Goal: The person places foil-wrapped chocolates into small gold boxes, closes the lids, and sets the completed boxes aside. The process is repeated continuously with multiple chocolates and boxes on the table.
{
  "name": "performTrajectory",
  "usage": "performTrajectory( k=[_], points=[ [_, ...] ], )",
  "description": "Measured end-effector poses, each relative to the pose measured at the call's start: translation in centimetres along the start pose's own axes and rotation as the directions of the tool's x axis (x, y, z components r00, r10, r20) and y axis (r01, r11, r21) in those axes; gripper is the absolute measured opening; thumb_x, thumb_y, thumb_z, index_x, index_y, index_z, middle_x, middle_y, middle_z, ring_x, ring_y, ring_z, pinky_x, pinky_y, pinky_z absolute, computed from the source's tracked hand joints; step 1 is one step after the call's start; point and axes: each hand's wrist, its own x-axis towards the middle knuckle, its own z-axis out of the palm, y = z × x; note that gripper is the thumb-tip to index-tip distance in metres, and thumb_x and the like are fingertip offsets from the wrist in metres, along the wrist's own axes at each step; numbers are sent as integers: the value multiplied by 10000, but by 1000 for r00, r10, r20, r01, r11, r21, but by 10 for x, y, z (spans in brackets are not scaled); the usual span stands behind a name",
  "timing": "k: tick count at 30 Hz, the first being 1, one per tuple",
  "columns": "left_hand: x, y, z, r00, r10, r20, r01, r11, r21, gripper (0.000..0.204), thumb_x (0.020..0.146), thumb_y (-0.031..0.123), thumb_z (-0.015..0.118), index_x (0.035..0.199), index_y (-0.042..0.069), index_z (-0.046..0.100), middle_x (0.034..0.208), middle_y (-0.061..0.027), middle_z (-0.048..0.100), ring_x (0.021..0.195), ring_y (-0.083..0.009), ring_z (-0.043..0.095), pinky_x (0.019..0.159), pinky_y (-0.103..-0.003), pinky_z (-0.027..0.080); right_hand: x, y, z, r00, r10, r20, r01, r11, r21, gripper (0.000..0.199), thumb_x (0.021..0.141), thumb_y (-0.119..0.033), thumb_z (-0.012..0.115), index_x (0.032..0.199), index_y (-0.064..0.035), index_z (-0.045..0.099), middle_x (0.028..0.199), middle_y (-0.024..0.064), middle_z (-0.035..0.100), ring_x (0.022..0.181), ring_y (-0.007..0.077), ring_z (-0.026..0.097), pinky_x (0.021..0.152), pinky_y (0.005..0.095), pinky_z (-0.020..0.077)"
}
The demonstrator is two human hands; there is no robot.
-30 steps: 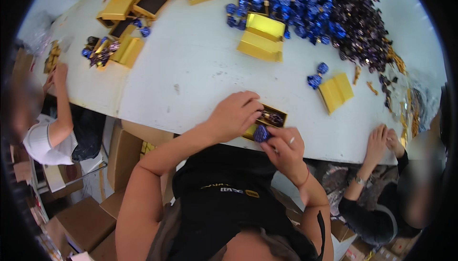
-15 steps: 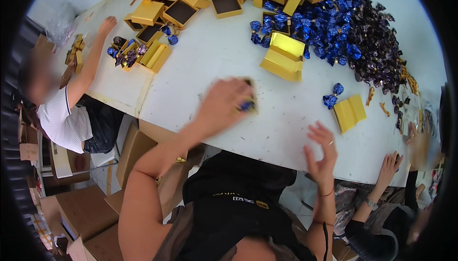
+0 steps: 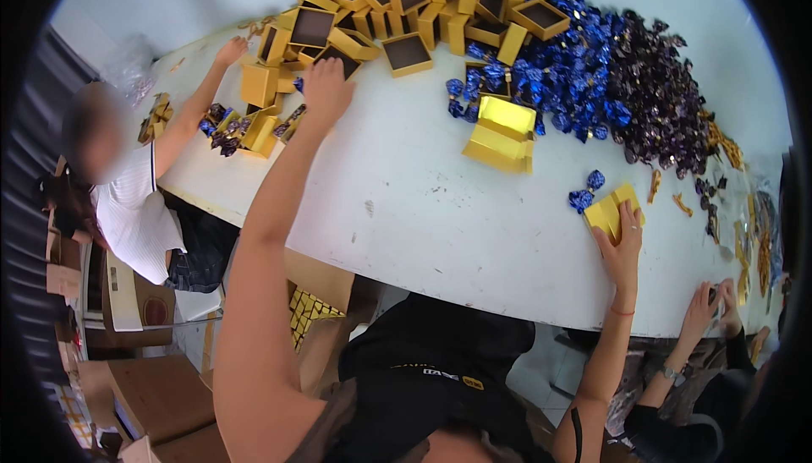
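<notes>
My left hand [image 3: 328,95] reaches to the boxes at the left of the pile, its bent fingers on the near edge of an open gold box with a dark inside [image 3: 344,63]. What lies under the palm is hidden. My right hand [image 3: 622,239] grips a yellow-gold folded box [image 3: 607,213] on the right of the table, thumb on one side and fingers on the other. Just beyond it lie blue foil-wrapped candies [image 3: 584,194]. A shiny gold box with its lid raised [image 3: 501,146] stands at the middle, apart from both hands.
Gold boxes [image 3: 408,54] are heaped at the back. Beside them lie piles of blue candies [image 3: 554,61] and dark-wrapped candies [image 3: 664,99]. A co-worker [image 3: 135,218] sits at the left, another person's hands [image 3: 702,306] are at the right. Cardboard boxes [image 3: 161,395] stand below the table.
My left hand has moved from the table's middle to the boxes at the far left; the small candy-filled thing it held is out of it. My right hand has come onto the yellow-gold box.
</notes>
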Motion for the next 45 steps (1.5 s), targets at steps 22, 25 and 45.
performTrajectory(
  k=[22, 25, 45],
  points=[
    [-194, 214, -153, 945, 316, 86, -23, 324, -946, 915, 653, 204, 912, 1404, 23, 422, 1215, -152, 583, 1218, -310, 542, 1121, -499, 322, -33, -179, -26, 970, -233, 75, 130, 749, 649, 288, 769, 27, 793, 1040, -66, 762, 919, 82, 683, 840, 197, 637, 672, 288, 533],
    [-184, 219, -141, 861, 443, 251, 165, 225, -960, 1106, 636, 207, 929, 1497, -11, 270, 1347, -193, 499, 1287, -346, 472, 1091, -452, 381, -37, -186, -2, 923, -385, 6, 340, 823, 455, 215, 751, -35, 803, 957, -74, 755, 813, 62, 645, 747, 241, 623, 622, 325, 518],
    [-188, 223, -150, 896, 428, 116, -99, 449, -888, 609, 687, 399, 879, 1101, 22, 637, 1402, -186, 473, 1226, -373, 504, 1017, -451, 442, 73, -43, -7, 934, -355, 47, 356, 908, -220, 403, 740, 106, 586, 1083, -58, 719, 1173, 173, 664, 1085, 368, 616, 951, 458, 499]
  ],
)
